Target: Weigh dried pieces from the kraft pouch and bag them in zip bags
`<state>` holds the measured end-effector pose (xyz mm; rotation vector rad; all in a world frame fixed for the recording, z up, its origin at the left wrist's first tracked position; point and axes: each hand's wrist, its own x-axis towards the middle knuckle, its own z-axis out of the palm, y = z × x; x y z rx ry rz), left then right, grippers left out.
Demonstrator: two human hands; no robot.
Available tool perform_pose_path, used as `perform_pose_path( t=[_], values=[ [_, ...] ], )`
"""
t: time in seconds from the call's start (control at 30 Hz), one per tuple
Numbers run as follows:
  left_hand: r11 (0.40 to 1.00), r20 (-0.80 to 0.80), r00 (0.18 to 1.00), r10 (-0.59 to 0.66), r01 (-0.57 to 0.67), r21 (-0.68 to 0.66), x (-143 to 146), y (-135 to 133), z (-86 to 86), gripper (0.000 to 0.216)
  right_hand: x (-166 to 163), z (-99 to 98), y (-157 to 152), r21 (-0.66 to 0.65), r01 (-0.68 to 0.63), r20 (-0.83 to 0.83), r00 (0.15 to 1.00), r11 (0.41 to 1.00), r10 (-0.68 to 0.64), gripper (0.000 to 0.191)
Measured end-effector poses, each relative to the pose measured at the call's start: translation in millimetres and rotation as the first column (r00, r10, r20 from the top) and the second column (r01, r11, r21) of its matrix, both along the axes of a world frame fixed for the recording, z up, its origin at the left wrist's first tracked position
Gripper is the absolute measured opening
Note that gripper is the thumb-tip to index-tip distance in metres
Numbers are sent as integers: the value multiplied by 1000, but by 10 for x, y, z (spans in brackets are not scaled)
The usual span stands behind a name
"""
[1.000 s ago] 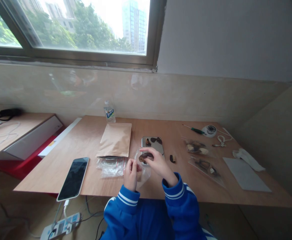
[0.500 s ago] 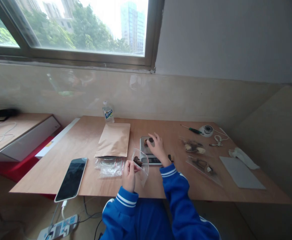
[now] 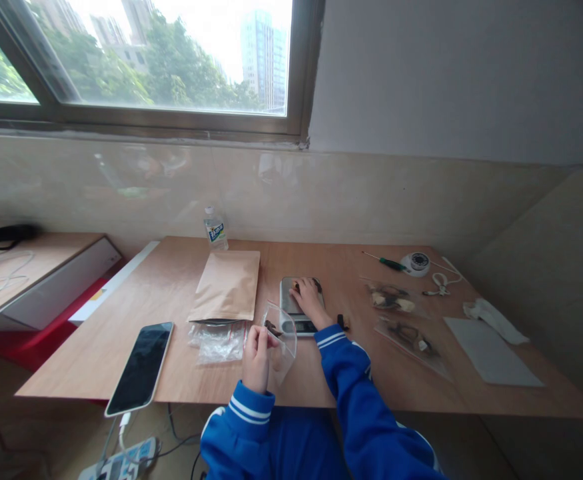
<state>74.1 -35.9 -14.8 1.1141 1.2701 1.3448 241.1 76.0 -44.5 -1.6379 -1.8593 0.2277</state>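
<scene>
My left hand [image 3: 256, 353] holds a small clear zip bag [image 3: 282, 337] upright near the table's front edge, with a dark dried piece inside it. My right hand [image 3: 310, 300] reaches forward onto the metal plate of a small scale [image 3: 287, 301], its fingers closed around dark pieces lying there. What exactly it grips is hidden by the fingers. A single dark piece [image 3: 342, 322] lies on the table just right of the scale. Both my sleeves are blue with white stripes.
A brown paper pouch [image 3: 228, 285] and several clear zip bags [image 3: 217, 335] lie left of the scale, with a phone [image 3: 140, 368] further left. Two filled bags [image 3: 392, 297] [image 3: 411, 335], a screwdriver [image 3: 384, 261], a grey sheet [image 3: 491, 360] and a bottle [image 3: 214, 228] are also on the wooden table [image 3: 121, 313].
My right hand let the dark piece go into the bag, then reached forward to the scale plate and closed down on the pieces there. My left hand kept the bag raised.
</scene>
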Motion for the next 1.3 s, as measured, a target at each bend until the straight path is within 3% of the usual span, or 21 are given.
perform_pose_path(
  t=[0.2,0.33,0.4,0.5,0.57,0.63,0.73,0.87,0.97,1.07,1.17,1.23,1.3],
  values=[
    [1000,19,1000,-23,23,-5,27,-3,-26,47,72,209,-120,95,27,-376,927,995,11,31],
    [1000,34,999,-10,10,-2,41,25,-41,47,-42,522,-374,66,-31,-701,710,997,68,44],
    [1000,41,999,-9,9,-5,37,36,-43,47,-125,690,-552,41,-112,-760,641,993,104,53],
    [1000,74,997,23,-22,-10,16,36,-37,48,-208,845,-745,-10,-244,-611,769,970,188,59],
    [998,98,993,66,-65,-16,-10,23,-30,49,-223,834,-754,-19,-242,-499,843,970,201,51],
    [994,108,988,110,-109,-18,-43,2,-25,49,-225,728,-666,-1,-193,-429,886,981,174,37],
    [990,118,983,140,-139,-17,-96,-36,-29,48,-272,473,-460,-7,-212,-234,950,977,205,29],
    [991,138,981,135,-135,-14,-138,-65,-35,46,-469,157,-264,-61,-304,132,942,951,310,23],
    [990,145,980,139,-138,-14,-143,-66,-27,45,-630,21,-208,-93,-278,293,910,956,293,15],
    [990,160,978,138,-135,-25,-148,-62,-15,45,-691,-7,-198,-98,-248,300,916,964,266,15],
    [988,162,975,154,-150,-39,-161,-60,-13,47,-612,106,-228,-89,-245,254,932,966,260,16],
    [987,163,973,161,-156,-45,-167,-57,-17,49,-506,263,-286,-19,-191,67,979,981,192,16],
    [985,159,973,168,-161,-57,-163,-52,-19,51,-397,461,-386,72,-41,-245,968,997,58,22]
  ],
)
